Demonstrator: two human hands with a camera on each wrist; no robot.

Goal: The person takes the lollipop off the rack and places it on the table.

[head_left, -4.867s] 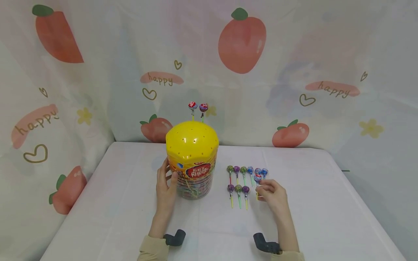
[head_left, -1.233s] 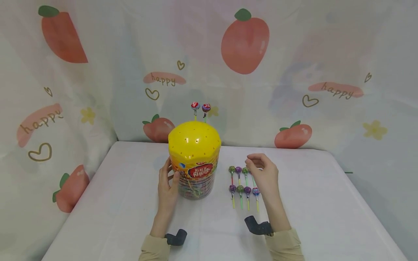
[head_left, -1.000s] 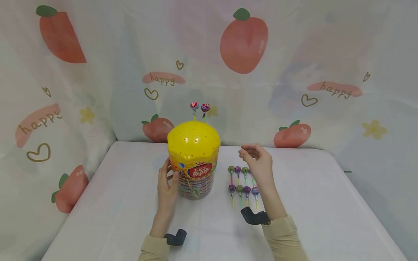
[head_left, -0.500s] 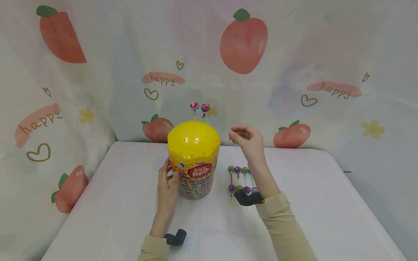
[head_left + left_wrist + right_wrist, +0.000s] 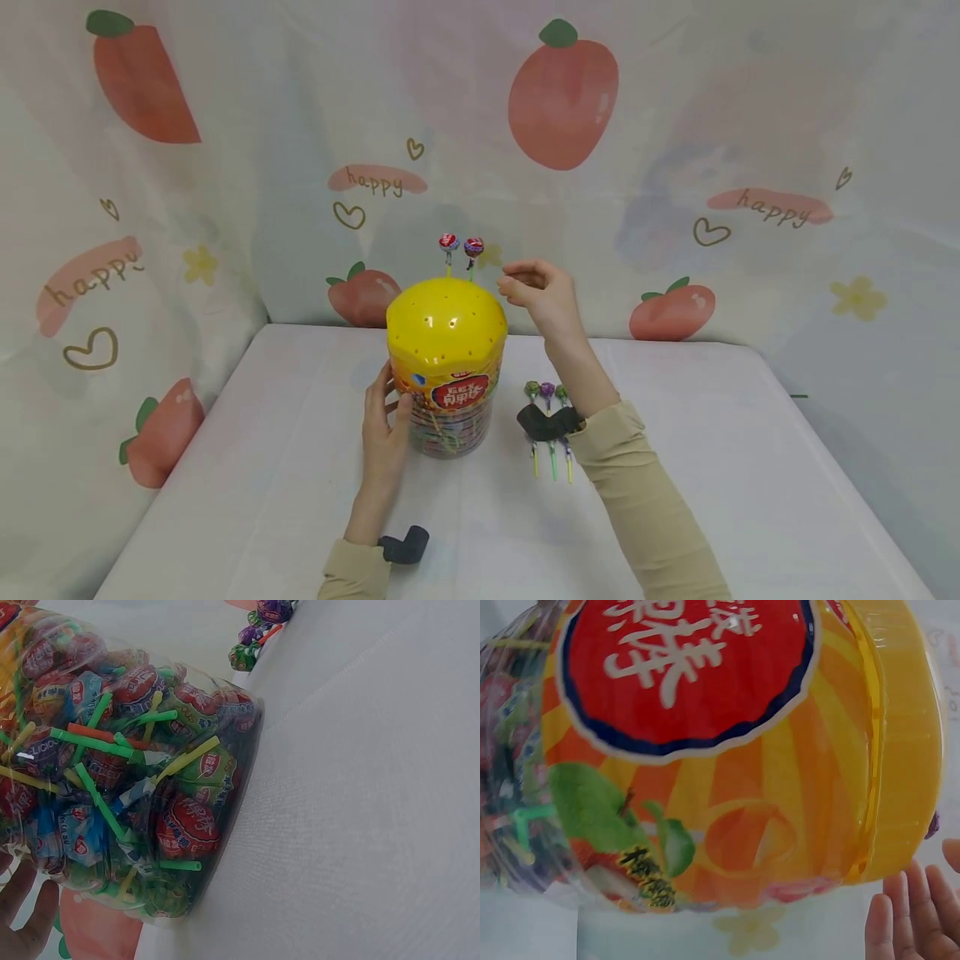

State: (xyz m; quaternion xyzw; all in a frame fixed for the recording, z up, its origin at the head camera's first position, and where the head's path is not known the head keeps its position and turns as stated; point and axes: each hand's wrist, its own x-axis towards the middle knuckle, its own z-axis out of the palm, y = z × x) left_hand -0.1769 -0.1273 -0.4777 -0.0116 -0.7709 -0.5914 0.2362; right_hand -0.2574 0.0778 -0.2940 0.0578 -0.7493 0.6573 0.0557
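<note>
A clear plastic jar (image 5: 453, 429) full of wrapped lollipops stands upright with a domed yellow lid (image 5: 446, 321) dotted with small holes. Two lollipops, one red-and-white (image 5: 448, 242) and one red-and-purple (image 5: 474, 247), stick up by their sticks at the lid's far side. My left hand (image 5: 382, 442) holds the jar's left side, thumb toward the front. In the left wrist view its fingers (image 5: 37, 922) rest by the jar wall. My right hand (image 5: 546, 302) hovers to the lid's right, near the red-and-purple lollipop, with nothing in it; the right wrist view shows its fingers extended.
Two rows of loose lollipops (image 5: 547, 389) lie on the white table (image 5: 300, 467) right of the jar, partly hidden by the right wrist's black mount (image 5: 550, 422). A printed cloth backdrop (image 5: 480, 125) rises behind the table.
The blue-wrapped lollipop that my right hand held was laid at the front row's right end. That hand then rose leftward to the lid. My left hand stayed on the jar.
</note>
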